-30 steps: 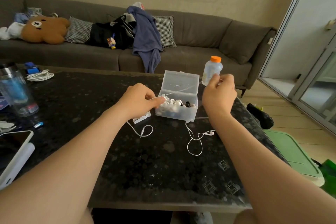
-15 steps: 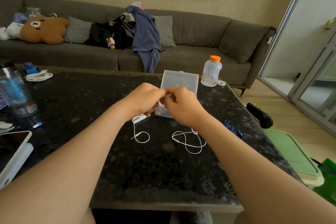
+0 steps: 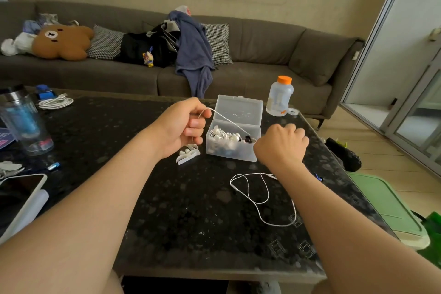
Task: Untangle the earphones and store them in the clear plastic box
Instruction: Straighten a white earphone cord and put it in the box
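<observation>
A clear plastic box [image 3: 232, 154] with its lid raised stands on the dark table, holding several coiled white earphones. My left hand [image 3: 183, 126] is just left of the box and grips a white earphone cable [image 3: 229, 120]. That cable runs taut across the front of the box to my right hand [image 3: 282, 144], whose fingers are curled round it at the box's right corner. The rest of the cable [image 3: 260, 194] lies in loose loops on the table below my right wrist. A wound white earphone bundle [image 3: 188, 154] lies under my left hand.
A bottle with an orange cap [image 3: 279, 96] stands behind the box near the table's far right corner. A tumbler [image 3: 23, 122], a coiled white cord [image 3: 56, 102] and a phone [image 3: 20, 194] sit at the left. A sofa with clutter is behind; a green bin lid [image 3: 384, 207] lies right.
My hands, which met in front of the box, have drawn apart. The left rose and the right swung right, pulling the cable taut. The loose loops shifted right on the table.
</observation>
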Tool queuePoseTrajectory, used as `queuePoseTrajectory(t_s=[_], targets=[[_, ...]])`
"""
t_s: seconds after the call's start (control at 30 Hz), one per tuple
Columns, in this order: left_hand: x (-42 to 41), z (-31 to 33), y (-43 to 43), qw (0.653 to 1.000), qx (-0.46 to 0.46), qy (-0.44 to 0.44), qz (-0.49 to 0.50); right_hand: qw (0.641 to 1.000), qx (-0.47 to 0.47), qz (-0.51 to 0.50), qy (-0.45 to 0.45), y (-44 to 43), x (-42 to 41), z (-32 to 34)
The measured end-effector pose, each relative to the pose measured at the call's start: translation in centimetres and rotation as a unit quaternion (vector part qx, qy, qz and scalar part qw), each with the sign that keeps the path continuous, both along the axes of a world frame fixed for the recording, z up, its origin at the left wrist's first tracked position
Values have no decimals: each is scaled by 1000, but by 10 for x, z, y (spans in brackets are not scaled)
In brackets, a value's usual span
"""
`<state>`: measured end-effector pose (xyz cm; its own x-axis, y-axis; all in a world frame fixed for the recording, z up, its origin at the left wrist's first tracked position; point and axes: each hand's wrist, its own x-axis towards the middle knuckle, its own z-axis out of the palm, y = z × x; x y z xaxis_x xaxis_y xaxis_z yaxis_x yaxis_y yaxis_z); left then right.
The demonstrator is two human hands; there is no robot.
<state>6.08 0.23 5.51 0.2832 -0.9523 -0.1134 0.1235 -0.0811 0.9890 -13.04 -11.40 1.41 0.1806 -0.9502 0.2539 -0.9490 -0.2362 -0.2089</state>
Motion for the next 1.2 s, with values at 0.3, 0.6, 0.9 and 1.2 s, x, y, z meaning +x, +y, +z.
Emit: queuePoseTrajectory(t_s=[0.3, 0.6, 0.9, 1.2], targets=[[-15, -4, -12, 995, -78, 32, 55, 942, 190, 252, 115, 21, 23, 0], [-12, -23, -12, 974, 32, -223, -4, 824, 362, 417, -123, 44, 18, 29], [-22, -13, -8, 985, 44, -115, -122, 810, 206, 181, -519, 17, 17, 27], [-23, -6, -8, 994, -28, -58, -93, 916, 193, 197, -290, 3, 17, 2]])
